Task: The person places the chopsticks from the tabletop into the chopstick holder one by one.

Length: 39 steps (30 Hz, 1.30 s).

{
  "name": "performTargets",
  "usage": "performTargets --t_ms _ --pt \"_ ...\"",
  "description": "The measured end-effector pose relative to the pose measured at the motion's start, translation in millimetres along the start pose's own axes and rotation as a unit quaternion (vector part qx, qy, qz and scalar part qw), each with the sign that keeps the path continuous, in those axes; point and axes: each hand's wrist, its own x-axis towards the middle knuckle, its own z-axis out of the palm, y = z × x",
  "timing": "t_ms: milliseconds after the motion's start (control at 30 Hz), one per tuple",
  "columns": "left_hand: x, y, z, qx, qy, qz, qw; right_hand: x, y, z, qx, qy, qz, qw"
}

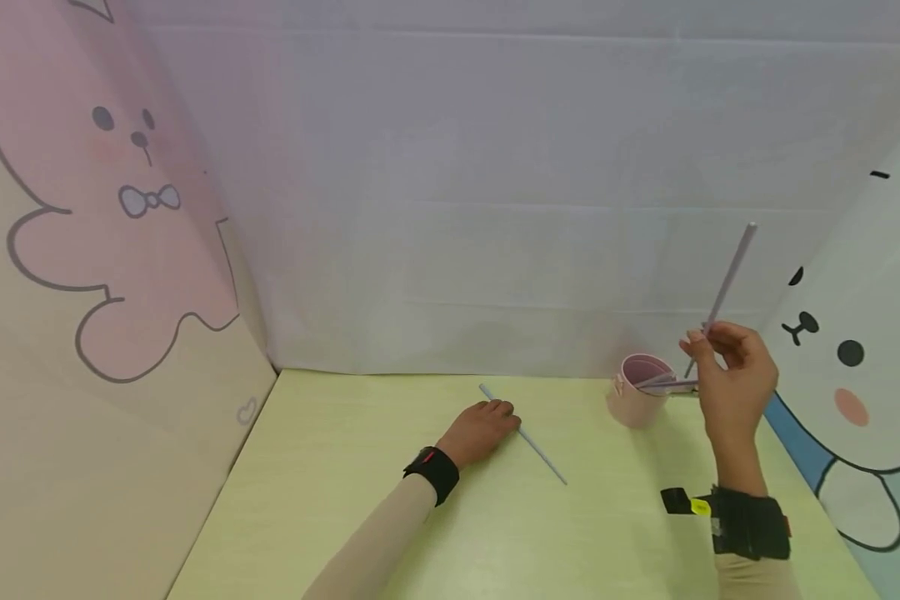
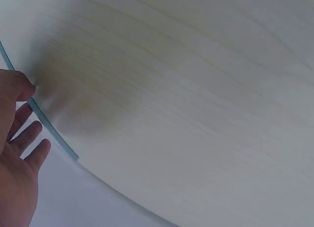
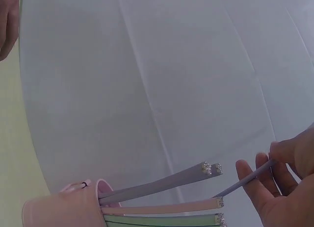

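My left hand [image 1: 480, 432] is at the middle of the table, its thumb and fingers pinching a slim light-blue stick [image 1: 543, 456] that lies slantwise there. In the left wrist view this stick [image 2: 56, 134] passes between thumb and fingertips. On the right, my raised right hand [image 1: 738, 383] pinches a thin purple stick [image 1: 731, 279], tilted with its top up and rightward. Just left of that hand stands a pink cup [image 1: 633, 408]. Purple [image 3: 157, 187], pink [image 3: 162, 206] and green sticks [image 3: 162, 220] with glittery ends lean out of it.
A pale yellow-green wooden table [image 1: 307, 492] lies under both hands. Behind it hangs a whitish sheet [image 1: 457, 208]. Side panels with a pink cartoon animal [image 1: 150, 267] and a white cartoon face [image 1: 885, 392] flank it.
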Motion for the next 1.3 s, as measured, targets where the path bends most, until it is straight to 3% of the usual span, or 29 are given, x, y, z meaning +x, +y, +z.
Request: performTargets --t_ms 200,333,500,633,767,867,1000,1200,1300 --pt "-6.7 -7.1 11.4 0.046 0.027 0.007 0.9986 -3.3 -9 3 0.031 0.001 0.004 0.9995" --pt "-12.4 -10.6 12.7 0.039 0.027 0.001 0.9989 -3.2 -6 3 0.052 -0.001 0.01 0.9986" --pt "-22.8 -16.3 11.2 0.023 0.009 -0.015 0.9996 -0.6 12 1 0.082 0.007 0.02 0.9964" --pt "-31.4 -23.1 11.6 0.017 -0.011 -0.028 0.9994 2.1 21 1 0.075 0.018 0.013 0.997" --pt "-38.2 -29.5 11.1 0.006 -0.012 -0.035 0.9993 3.8 23 1 0.033 0.018 0.02 0.9991" --pt "-41.1 -32.3 11.0 -0.005 -0.012 -0.039 0.9992 3.4 26 -1 -0.043 0.012 0.034 0.9984" --pt "-43.1 -34.3 10.9 -0.022 -0.014 -0.043 0.9988 0.9 29 -4 -0.133 0.001 0.04 0.9903" --pt "-47.6 -36.0 12.7 -0.073 -0.001 -0.06 0.9955 -0.7 28 -6 -0.164 -0.023 0.04 0.9854" --pt "-50.1 -35.0 12.8 -0.085 -0.004 -0.064 0.9943 -2.1 25 -9 -0.2 -0.034 0.045 0.9781"
